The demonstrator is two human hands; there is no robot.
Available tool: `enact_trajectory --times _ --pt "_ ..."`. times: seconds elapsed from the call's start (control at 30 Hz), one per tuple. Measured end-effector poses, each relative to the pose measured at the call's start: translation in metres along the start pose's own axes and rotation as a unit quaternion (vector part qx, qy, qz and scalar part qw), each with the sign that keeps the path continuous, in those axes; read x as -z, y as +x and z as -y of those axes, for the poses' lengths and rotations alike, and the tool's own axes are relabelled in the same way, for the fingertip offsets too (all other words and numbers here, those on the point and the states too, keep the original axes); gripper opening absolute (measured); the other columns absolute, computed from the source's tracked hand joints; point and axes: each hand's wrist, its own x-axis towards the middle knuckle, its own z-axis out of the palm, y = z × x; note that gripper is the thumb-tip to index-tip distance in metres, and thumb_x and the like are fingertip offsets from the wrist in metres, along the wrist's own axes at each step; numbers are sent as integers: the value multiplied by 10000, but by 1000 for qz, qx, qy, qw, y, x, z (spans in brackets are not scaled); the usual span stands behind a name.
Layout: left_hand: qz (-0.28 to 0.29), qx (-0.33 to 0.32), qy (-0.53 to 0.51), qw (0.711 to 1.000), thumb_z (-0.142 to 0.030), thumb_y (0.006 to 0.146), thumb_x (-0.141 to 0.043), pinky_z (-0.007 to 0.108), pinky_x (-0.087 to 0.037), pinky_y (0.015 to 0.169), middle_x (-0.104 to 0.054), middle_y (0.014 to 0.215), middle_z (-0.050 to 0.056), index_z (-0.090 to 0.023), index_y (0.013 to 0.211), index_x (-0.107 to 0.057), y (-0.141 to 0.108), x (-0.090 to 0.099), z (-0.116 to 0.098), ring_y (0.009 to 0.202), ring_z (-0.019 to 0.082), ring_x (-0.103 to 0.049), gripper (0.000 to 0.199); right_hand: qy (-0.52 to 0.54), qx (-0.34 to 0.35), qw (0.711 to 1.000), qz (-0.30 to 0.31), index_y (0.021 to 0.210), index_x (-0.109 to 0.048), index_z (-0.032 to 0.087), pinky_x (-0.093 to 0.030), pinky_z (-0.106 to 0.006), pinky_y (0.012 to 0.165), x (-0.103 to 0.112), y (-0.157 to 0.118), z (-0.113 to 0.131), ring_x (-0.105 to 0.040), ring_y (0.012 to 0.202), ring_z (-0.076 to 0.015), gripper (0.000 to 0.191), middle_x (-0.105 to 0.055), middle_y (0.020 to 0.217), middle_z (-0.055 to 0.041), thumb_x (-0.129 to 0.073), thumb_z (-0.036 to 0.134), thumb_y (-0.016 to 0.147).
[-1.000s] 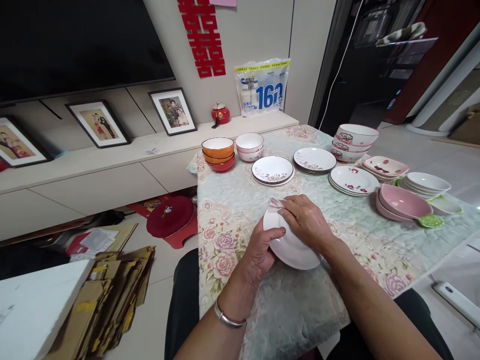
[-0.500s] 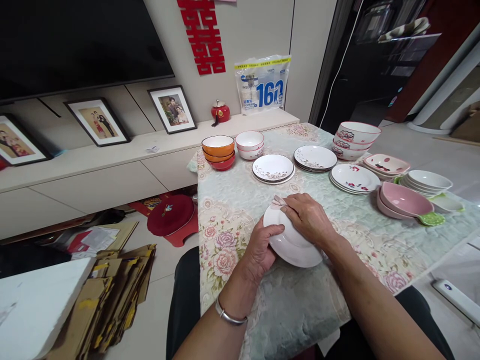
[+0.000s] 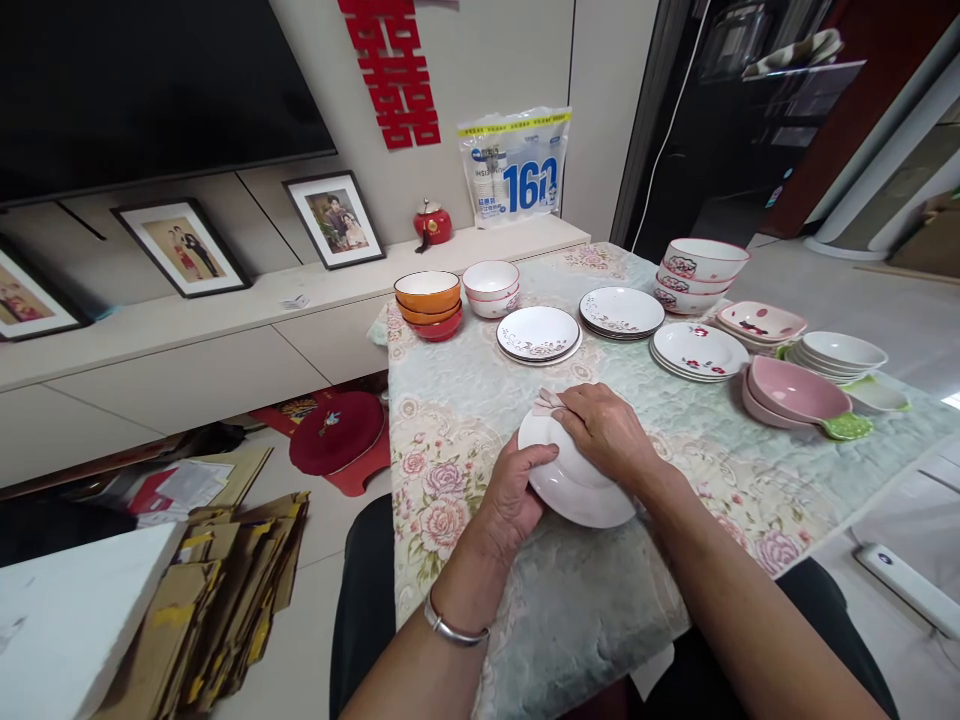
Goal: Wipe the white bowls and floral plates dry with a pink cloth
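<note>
A white plate [image 3: 581, 492] is tilted above the near part of the table, its plain side facing me. My left hand [image 3: 517, 485] grips its left edge, thumb over the face and fingers underneath. On the plate's upper right lies my right hand [image 3: 606, 428], closed over a pale pink cloth [image 3: 547, 402] that pokes out past the fingertips. Much of the cloth is hidden beneath that hand. Beyond the plate stand two stacks of dark-rimmed patterned plates [image 3: 538, 333] and a stack of red-flowered plates [image 3: 699, 350].
Orange and red bowls [image 3: 428, 292] and white bowls [image 3: 491, 283] are stacked at the back left. Larger bowls [image 3: 701, 265], pink leaf-shaped bowls [image 3: 799, 388] and small white dishes [image 3: 840, 350] stand right. A flowered cloth covers the table [image 3: 442, 440]. A red stool [image 3: 337, 435] and flattened cardboard [image 3: 225, 590] lie left.
The whole view has shifted slightly, so things sit a little further left. Both hands keep their hold on the plate and cloth, with hardly any movement between them.
</note>
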Motion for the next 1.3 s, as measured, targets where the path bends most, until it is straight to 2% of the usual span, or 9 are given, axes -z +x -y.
enact_trajectory --times 0.63,0.9,0.97,1.13,1.2,1.3 --pt "-3 4 -7 1000 -103 543 -726 311 -451 714 -722 829 32 -160 1189 -634 -1 0 0 729 199 -616 655 8 6 1000 -13 1054 -677 177 -422 -342 837 -1 0 -2 -563 962 -240 249 -687 994 -89 -457 252 965" --pt "36 -25 -8 999 -68 578 -728 299 -458 779 -725 888 34 -165 1138 -654 -2 0 0 781 188 -643 573 76 129 988 -24 1140 -672 223 -419 -361 935 -1 1 0 -569 1051 -223 272 -677 1169 -63 -465 281 974" --pt "36 -22 -1 999 -75 575 -738 312 -462 790 -731 896 41 -165 1139 -655 -3 -1 0 782 197 -649 577 70 108 991 -29 1110 -685 222 -421 -369 927 -3 2 -5 -567 1041 -229 270 -683 1147 -64 -460 281 973" --pt "43 -15 16 999 -111 576 -742 364 -472 813 -744 936 56 -184 1197 -640 -4 -1 -1 858 255 -660 633 -3 -25 996 -88 878 -722 175 -431 -399 821 -5 1 -18 -515 944 -272 302 -658 962 -129 -461 303 960" --pt "42 -16 16 999 -119 577 -747 363 -473 805 -743 928 56 -181 1190 -640 -4 -1 -1 851 255 -662 625 -10 -21 994 -104 844 -717 170 -427 -398 804 -5 -1 -13 -493 922 -270 303 -628 918 -132 -467 302 956" --pt "27 -15 8 999 -115 565 -763 323 -468 764 -731 863 41 -164 1115 -661 -3 0 0 769 213 -656 562 27 47 995 -89 889 -712 178 -429 -369 812 -5 -4 4 -489 933 -245 275 -599 961 -117 -467 280 960"
